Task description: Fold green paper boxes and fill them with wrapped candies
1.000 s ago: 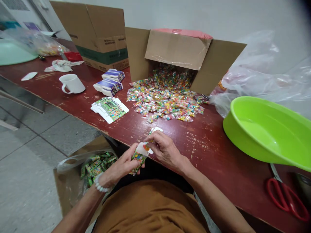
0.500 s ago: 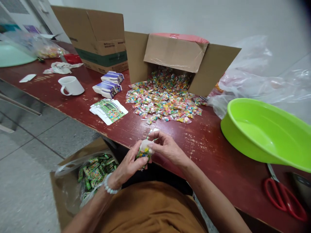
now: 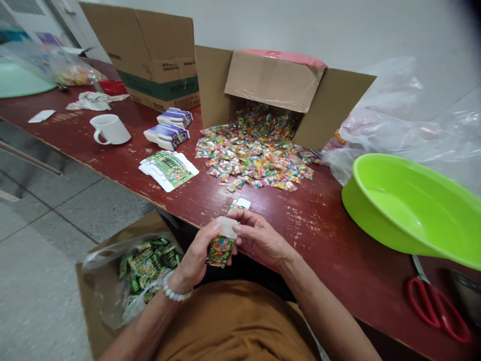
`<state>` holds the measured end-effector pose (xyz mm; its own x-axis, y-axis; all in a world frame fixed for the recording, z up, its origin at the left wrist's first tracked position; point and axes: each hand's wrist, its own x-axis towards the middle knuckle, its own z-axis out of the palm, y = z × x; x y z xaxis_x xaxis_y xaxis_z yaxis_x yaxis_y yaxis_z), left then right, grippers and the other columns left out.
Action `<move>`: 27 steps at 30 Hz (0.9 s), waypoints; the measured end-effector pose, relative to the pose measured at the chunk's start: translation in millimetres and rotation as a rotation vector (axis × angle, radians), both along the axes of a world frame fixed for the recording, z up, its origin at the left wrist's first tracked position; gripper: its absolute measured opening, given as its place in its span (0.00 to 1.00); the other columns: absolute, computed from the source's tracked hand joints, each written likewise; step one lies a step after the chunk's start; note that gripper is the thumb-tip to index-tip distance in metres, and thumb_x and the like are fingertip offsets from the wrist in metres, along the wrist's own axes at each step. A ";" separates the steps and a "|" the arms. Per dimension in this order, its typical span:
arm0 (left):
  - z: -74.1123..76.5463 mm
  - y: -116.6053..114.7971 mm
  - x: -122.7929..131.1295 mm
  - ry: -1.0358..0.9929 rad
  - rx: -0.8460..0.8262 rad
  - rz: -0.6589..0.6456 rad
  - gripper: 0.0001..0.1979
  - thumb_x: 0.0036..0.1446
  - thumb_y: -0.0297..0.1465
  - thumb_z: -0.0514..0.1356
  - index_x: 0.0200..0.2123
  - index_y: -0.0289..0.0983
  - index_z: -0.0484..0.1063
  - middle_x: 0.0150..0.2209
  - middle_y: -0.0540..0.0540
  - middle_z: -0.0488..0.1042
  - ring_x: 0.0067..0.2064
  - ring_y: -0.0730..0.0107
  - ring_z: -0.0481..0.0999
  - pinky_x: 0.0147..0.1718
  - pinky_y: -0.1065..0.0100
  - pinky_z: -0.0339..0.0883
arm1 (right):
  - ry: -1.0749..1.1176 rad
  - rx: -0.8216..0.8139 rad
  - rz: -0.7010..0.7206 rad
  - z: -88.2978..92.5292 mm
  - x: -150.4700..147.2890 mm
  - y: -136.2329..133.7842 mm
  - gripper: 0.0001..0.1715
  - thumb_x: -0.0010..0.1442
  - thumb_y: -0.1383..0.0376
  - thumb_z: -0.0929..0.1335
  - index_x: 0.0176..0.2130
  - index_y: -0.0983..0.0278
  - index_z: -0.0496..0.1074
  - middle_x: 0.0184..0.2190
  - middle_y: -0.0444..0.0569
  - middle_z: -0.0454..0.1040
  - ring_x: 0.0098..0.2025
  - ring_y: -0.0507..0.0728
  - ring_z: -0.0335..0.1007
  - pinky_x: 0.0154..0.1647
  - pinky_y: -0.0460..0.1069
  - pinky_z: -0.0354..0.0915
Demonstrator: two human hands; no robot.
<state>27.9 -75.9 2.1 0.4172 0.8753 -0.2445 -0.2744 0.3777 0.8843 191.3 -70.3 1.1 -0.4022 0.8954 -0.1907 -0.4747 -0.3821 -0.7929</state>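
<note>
Your left hand [image 3: 197, 254] is closed around a small box [image 3: 219, 249], gripping its side, with the thumb up near the top and fingertips showing past the far edge. The box is in front of you, just above your lap at the table edge, tilted, its printed face toward you and its white flap [image 3: 227, 226] raised. Your right hand [image 3: 260, 239] is narrow, thumb and forefinger holding the flap's right edge; its other fingers curl beside the box.

Just beyond your hands, a second box [image 3: 240, 204] lies on the table [image 3: 311, 225], partly hidden by them. Farther back, candy packets [image 3: 259, 163] spill from an open carton [image 3: 276, 80] lying on its side. Left of them are a fanned stack of flat boxes [image 3: 173, 171], some purple boxes [image 3: 170, 134] and a white mug [image 3: 112, 129]. A tall carton [image 3: 156, 65] stands behind the purple boxes.

To your right is a green basin [image 3: 370, 213], with red-handled scissors [image 3: 438, 307] near it. Below your left arm, a clear bag in a low carton [image 3: 86, 303] holds many green boxes [image 3: 150, 263].
</note>
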 end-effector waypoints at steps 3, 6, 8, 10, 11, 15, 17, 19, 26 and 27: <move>-2.6 -1.5 3.0 0.002 0.033 0.039 0.24 0.56 0.48 0.63 0.44 0.34 0.71 0.28 0.45 0.77 0.25 0.68 0.74 0.19 0.70 0.71 | -0.032 0.007 -0.011 -9.2 -8.9 0.4 0.24 0.48 0.59 0.79 0.42 0.62 0.73 0.33 0.41 0.74 0.20 0.45 0.65 0.19 0.41 0.65; -2.0 -3.0 4.2 0.012 0.027 0.073 0.24 0.58 0.47 0.62 0.48 0.34 0.69 0.26 0.47 0.76 0.22 0.69 0.73 0.18 0.72 0.70 | -0.115 0.093 -0.103 -15.4 -15.7 1.3 0.19 0.51 0.55 0.78 0.38 0.61 0.73 0.29 0.41 0.73 0.17 0.47 0.64 0.15 0.44 0.63; 1.6 -3.1 3.5 -0.023 -0.033 0.058 0.24 0.61 0.48 0.59 0.49 0.34 0.69 0.24 0.48 0.75 0.21 0.69 0.73 0.17 0.71 0.70 | -0.262 0.275 -0.244 -16.2 -15.6 1.1 0.15 0.55 0.54 0.76 0.36 0.60 0.75 0.34 0.45 0.75 0.20 0.49 0.67 0.17 0.46 0.66; 5.6 -2.2 1.8 -0.083 -0.134 0.018 0.25 0.63 0.49 0.55 0.51 0.34 0.69 0.23 0.47 0.75 0.20 0.66 0.75 0.17 0.69 0.71 | -0.444 0.522 -0.311 -15.1 -12.1 -0.1 0.11 0.58 0.55 0.74 0.34 0.60 0.77 0.40 0.49 0.76 0.28 0.53 0.73 0.26 0.49 0.71; 6.8 -1.6 0.9 -0.112 -0.178 0.011 0.26 0.64 0.50 0.53 0.52 0.35 0.68 0.23 0.47 0.75 0.20 0.65 0.75 0.18 0.67 0.72 | -0.520 0.630 -0.296 -14.2 -9.9 -0.8 0.09 0.60 0.57 0.73 0.34 0.60 0.78 0.40 0.50 0.77 0.31 0.54 0.75 0.32 0.50 0.73; 2.5 0.6 0.0 -0.143 -0.215 0.065 0.28 0.67 0.49 0.48 0.57 0.35 0.67 0.25 0.46 0.76 0.21 0.64 0.76 0.17 0.66 0.72 | -0.643 0.666 -0.201 -12.0 -6.2 -2.9 0.09 0.63 0.60 0.69 0.34 0.62 0.76 0.31 0.47 0.77 0.26 0.51 0.72 0.31 0.48 0.71; -2.8 0.8 1.3 -0.134 -0.201 0.071 0.30 0.67 0.51 0.47 0.58 0.34 0.68 0.24 0.45 0.76 0.20 0.66 0.75 0.16 0.69 0.71 | -0.603 0.519 -0.199 -11.4 -8.7 -2.2 0.08 0.61 0.61 0.71 0.33 0.63 0.74 0.29 0.45 0.77 0.21 0.49 0.69 0.23 0.45 0.68; -6.9 0.4 2.3 -0.121 -0.185 0.068 0.33 0.66 0.53 0.47 0.59 0.34 0.68 0.24 0.45 0.76 0.18 0.68 0.73 0.16 0.71 0.69 | -0.495 0.402 -0.156 -10.4 -12.1 -0.4 0.09 0.60 0.60 0.71 0.33 0.64 0.73 0.33 0.46 0.78 0.20 0.47 0.68 0.20 0.44 0.67; -5.4 1.5 -2.2 -0.052 -0.170 0.065 0.31 0.63 0.51 0.53 0.59 0.35 0.70 0.23 0.45 0.76 0.20 0.66 0.74 0.16 0.70 0.70 | -0.445 0.419 -0.116 -7.9 -12.1 -2.4 0.12 0.62 0.57 0.70 0.33 0.63 0.74 0.37 0.47 0.77 0.20 0.48 0.69 0.19 0.45 0.67; -5.3 2.5 -2.4 -0.062 -0.183 0.070 0.28 0.62 0.47 0.56 0.58 0.35 0.71 0.26 0.45 0.77 0.21 0.66 0.74 0.16 0.69 0.70 | -0.479 0.464 -0.115 -8.7 -11.5 -4.6 0.11 0.62 0.57 0.70 0.34 0.63 0.74 0.37 0.47 0.76 0.23 0.49 0.70 0.21 0.45 0.68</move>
<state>25.6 -73.4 -3.2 0.3766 0.8459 -0.3778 -0.3574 0.5089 0.7831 179.8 -74.8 -7.6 -0.2662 0.9596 0.0908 -0.0470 0.0811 -0.9956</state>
